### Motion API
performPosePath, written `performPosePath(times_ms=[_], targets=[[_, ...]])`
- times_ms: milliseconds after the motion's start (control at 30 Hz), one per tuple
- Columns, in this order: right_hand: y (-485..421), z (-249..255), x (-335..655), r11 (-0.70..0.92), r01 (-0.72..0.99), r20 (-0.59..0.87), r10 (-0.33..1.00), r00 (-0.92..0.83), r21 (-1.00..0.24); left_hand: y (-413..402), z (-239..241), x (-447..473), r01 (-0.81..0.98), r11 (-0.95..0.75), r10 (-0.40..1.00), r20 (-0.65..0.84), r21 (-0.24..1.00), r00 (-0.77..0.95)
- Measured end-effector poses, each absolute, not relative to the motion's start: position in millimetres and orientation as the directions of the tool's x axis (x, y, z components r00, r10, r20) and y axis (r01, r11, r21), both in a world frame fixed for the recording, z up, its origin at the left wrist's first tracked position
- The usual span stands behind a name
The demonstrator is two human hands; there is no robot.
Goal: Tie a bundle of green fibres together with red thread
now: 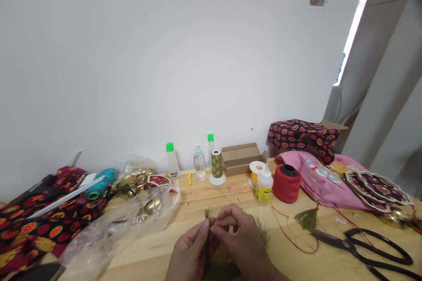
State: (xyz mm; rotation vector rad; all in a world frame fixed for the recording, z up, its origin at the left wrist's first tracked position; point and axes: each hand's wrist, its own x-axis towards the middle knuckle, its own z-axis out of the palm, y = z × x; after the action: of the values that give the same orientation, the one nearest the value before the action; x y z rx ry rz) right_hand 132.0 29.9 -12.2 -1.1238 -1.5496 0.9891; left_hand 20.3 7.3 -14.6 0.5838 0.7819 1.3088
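At 6 o'clock in the view, the left hand (190,250) and the right hand (242,237) are brought together low over the pale wooden table (198,193), fingertips meeting. A slim bundle of olive-green thread (207,214) is pinched tightly between the thumb and forefinger of the left hand, and its frayed tuft stands up at 12 o'clock from the fingers. The curled fingertips of the right hand are closed on the same bundle from the other side. At 2 o'clock from the hands a fluffy green tassel (306,218) lies flat, and black-handled scissors (362,246) are seen at 3 o'clock. At 9 o'clock a crumpled clear plastic bag (132,221) holding round gold bells is spread on the wood. Farther off, at 1 o'clock, a white glue bottle (263,186) with a yellow label stands just beside a squat red thread spool (286,183). At 12 o'clock a tall olive thread spool (216,164) is set near an open cardboard box (239,158).
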Motion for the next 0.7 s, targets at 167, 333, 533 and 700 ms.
performPosePath(times_ms=[167, 333, 533, 700], targets=[[31.2, -15.4, 131.5, 0.228, 0.211, 0.205, 0.971, -0.123, -0.951, 7.3, -12.7, 20.9, -0.622, 0.191, 0.979, -0.192, 0.759, 0.066], [29.2, -14.3, 132.2, 0.262, 0.231, 0.235, 0.962, -0.14, -0.937, 3.4, -7.3, 23.8, -0.614, 0.167, 0.983, -0.181, 0.772, 0.039], [26.4, -11.6, 133.1, 0.346, 0.292, 0.314, 0.937, -0.152, -0.891, 2.6, -6.0, 24.5, -0.587, 0.165, 0.981, -0.196, 0.793, 0.011], [25.6, -11.0, 132.7, 0.363, 0.316, 0.318, 0.93, -0.185, -0.877, 3.2, -7.2, 21.4, -0.557, 0.177, 0.982, -0.186, 0.811, 0.041]])
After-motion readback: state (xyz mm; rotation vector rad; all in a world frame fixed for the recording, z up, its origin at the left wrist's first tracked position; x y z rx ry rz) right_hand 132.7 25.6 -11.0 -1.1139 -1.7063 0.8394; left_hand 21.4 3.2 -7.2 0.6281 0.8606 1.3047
